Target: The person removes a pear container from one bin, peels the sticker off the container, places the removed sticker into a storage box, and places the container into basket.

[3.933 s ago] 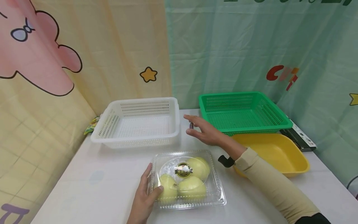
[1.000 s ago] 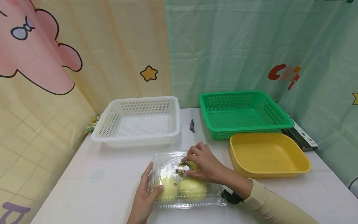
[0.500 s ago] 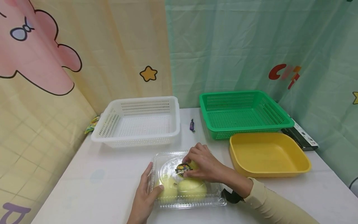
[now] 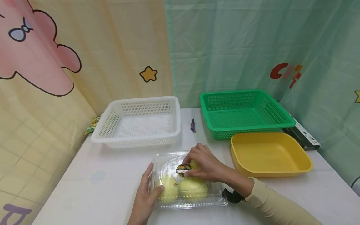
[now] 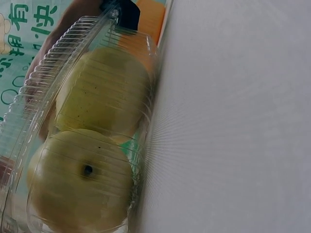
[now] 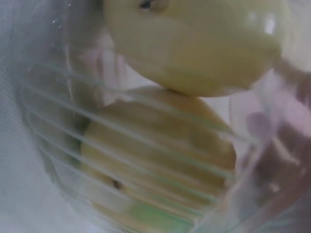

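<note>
A clear plastic clamshell box [image 4: 216, 198] holding three round, pale yellow-green pears [image 4: 193, 188] sits on the white table in the head view. My left hand [image 4: 144, 197] grips its left side, thumb over the lid's edge. Bent over the lid, my right hand [image 4: 204, 166] has its index finger and thumb at the upper and lower edges of a round black-and-gold sticker [image 4: 181, 171], covering its right part. The lid is down. Through the ribbed plastic, a pear [image 5: 104, 92] shows in the left wrist view, and another pear [image 6: 155, 145] in the right wrist view, blurred.
Behind the box stand a white basket [image 4: 137, 140] and, to the right, a green basket [image 4: 247, 128]. A purple-wrapped candy [image 4: 192, 125] lies between them. A yellow tub [image 4: 270, 173] stands right of my right hand, with a black box [image 4: 302, 137] behind it.
My right hand came back from beside the candy, which now lies alone, to the sticker on the lid. It has stayed there over the last second; the sticker's sheen varies. The left hand keeps its grip.
</note>
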`<state>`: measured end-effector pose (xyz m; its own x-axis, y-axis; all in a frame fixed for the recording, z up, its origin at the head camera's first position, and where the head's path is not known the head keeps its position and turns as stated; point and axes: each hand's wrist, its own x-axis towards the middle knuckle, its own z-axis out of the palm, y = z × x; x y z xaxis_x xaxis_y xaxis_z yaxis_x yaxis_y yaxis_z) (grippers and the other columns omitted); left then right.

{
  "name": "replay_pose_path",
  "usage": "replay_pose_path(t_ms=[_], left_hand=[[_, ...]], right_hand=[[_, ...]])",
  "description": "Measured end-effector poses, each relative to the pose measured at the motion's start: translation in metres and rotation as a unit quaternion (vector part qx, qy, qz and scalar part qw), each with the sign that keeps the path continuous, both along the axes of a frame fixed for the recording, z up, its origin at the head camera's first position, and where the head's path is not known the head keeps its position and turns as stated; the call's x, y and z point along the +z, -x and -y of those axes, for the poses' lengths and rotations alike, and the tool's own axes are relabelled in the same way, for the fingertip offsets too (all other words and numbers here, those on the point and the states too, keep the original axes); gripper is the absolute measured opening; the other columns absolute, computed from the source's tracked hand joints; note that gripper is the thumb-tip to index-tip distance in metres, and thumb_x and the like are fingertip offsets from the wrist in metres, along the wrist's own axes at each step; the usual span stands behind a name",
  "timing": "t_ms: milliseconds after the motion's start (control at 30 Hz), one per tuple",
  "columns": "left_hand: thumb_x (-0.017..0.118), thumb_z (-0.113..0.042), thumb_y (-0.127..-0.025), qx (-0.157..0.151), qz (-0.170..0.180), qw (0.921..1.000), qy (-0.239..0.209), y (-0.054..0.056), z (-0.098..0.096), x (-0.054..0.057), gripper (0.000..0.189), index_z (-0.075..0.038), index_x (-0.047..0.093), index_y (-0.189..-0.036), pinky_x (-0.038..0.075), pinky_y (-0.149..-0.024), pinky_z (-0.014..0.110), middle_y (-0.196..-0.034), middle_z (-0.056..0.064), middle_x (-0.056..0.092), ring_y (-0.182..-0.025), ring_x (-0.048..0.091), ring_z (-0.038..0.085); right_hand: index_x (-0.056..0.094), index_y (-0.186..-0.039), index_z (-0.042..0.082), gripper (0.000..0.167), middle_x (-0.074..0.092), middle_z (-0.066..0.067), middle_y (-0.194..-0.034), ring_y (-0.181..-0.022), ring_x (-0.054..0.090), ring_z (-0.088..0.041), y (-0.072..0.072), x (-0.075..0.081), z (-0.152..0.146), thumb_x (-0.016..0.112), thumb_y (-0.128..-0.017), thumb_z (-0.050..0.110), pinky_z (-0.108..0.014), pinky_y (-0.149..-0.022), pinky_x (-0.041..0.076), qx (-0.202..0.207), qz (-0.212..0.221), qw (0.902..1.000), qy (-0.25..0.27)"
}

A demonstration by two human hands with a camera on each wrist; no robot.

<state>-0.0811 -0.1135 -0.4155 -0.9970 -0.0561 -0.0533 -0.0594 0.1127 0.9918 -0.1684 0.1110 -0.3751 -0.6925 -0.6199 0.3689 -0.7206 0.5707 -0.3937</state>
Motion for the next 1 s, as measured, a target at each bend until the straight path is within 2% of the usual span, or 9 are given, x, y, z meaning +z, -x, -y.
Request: replay_pose_path(t_ms=[200,367,500,633,767,1000], left_hand=[[0.060,-0.012,-0.085,-0.002,-0.007,1.0000,0.002,0.0000,0.0006,0.0001,0.076,-0.034,0.023,-0.148,0.024,-0.110,0.061,-0.154,0.018,0.025,-0.140,0.028,0.039],[0.059,-0.012,-0.086,-0.009,-0.016,0.9998,-0.002,-0.0003,0.0009,-0.0003,0.076,-0.033,0.022,-0.149,0.026,-0.109,0.062,-0.155,0.019,0.023,-0.140,0.028,0.041],[0.060,-0.012,-0.086,-0.008,-0.015,0.9999,0.001,0.0002,0.0006,-0.0007,0.076,-0.034,0.022,-0.149,0.022,-0.109,0.065,-0.156,0.018,0.021,-0.141,0.022,0.044],[0.060,-0.012,-0.085,-0.006,-0.013,0.9999,0.001,0.0003,0.0003,-0.0010,0.077,-0.034,0.022,-0.148,0.019,-0.109,0.066,-0.156,0.017,0.020,-0.142,0.019,0.044],[0.060,-0.012,-0.086,-0.006,-0.017,0.9998,-0.001,-0.0005,0.0006,-0.0012,0.077,-0.033,0.022,-0.149,0.021,-0.109,0.066,-0.156,0.019,0.021,-0.141,0.021,0.045],[0.060,-0.012,-0.085,-0.003,-0.015,0.9999,0.002,-0.0013,0.0005,-0.0014,0.077,-0.033,0.022,-0.149,0.029,-0.107,0.063,-0.154,0.020,0.024,-0.138,0.029,0.044]], right_hand=[[0.067,-0.096,0.022,0.030,0.060,0.016,-0.079,-0.085,0.039,-0.004,-0.0005,0.0020,0.0009,0.080,-0.071,0.031,-0.029,-0.083,0.031,0.002,0.032,0.9995,0.006],[0.064,-0.081,0.023,0.019,0.068,0.013,-0.092,-0.088,0.042,-0.004,-0.0005,0.0030,0.0010,0.079,-0.072,0.030,-0.030,-0.085,0.032,0.008,0.053,0.9985,0.013],[0.062,-0.075,0.023,0.020,0.069,0.013,-0.090,-0.087,0.042,-0.004,-0.0001,0.0022,0.0011,0.079,-0.071,0.031,-0.030,-0.086,0.032,0.014,0.035,0.9993,0.004],[0.067,-0.079,0.023,0.019,0.062,0.015,-0.078,-0.085,0.038,-0.003,-0.0002,0.0010,0.0009,0.080,-0.070,0.033,-0.029,-0.084,0.031,0.018,0.014,0.9997,-0.013],[0.069,-0.083,0.024,0.020,0.055,0.013,-0.072,-0.084,0.036,-0.004,-0.0010,-0.0003,0.0007,0.080,-0.069,0.032,-0.028,-0.083,0.030,0.018,0.005,0.9997,-0.019],[0.064,-0.076,0.024,0.019,0.057,0.015,-0.076,-0.086,0.038,-0.005,-0.0015,-0.0015,0.0004,0.080,-0.069,0.030,-0.029,-0.083,0.030,0.014,0.010,0.9998,-0.014]])
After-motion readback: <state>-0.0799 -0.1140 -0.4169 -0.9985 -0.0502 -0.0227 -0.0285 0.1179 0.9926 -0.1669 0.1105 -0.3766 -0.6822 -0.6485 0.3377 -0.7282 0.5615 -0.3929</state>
